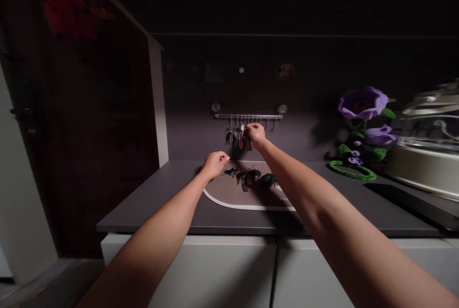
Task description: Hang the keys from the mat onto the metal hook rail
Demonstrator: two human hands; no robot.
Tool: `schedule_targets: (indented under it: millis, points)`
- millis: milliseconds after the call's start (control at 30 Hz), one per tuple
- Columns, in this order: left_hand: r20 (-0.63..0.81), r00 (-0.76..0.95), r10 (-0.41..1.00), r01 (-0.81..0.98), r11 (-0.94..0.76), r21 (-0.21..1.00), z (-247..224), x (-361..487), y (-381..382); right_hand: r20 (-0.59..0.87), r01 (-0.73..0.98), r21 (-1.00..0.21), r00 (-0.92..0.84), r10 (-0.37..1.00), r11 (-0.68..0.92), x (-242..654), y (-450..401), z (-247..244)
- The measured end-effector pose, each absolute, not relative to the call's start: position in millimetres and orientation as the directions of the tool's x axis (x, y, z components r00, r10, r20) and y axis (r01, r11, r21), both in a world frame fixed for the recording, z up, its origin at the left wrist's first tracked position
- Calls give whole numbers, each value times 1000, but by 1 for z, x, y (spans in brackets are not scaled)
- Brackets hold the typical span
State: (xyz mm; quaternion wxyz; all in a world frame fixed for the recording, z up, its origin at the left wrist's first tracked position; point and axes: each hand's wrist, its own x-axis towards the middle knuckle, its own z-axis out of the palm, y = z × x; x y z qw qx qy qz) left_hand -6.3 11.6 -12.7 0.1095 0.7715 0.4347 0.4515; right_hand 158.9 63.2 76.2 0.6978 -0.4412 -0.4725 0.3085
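A metal hook rail (248,116) is fixed to the back wall, and several keys (235,136) hang from its left part. My right hand (256,135) is closed at the rail beside these keys, its fingertips on a small brown item (248,143) that hangs below them. Lower and to the left, my left hand (215,163) is pinched just above the left side of a brown mat (229,196) with a white rim. What its fingers hold, if anything, is too small to name. Several dark key bunches (247,177) lie on the mat.
Purple artificial flowers (364,102) with a green ring base stand on the grey counter (161,198) at the right. Beyond them is a cream container (430,164) with a clear lid, next to a dark flat object (405,203). A dark door (93,131) is at the left.
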Motion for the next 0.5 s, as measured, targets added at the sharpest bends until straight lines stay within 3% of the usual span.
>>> schedule_targets:
  millis: [300, 500]
  points:
    - [576, 171, 799, 564, -559, 608, -11, -7, 12, 392, 5, -906, 385, 835, 423, 162, 72, 66]
    - [586, 204, 784, 591, -576, 565, -11, -7, 11, 390, 2, -908, 373, 842, 419, 166, 79, 57]
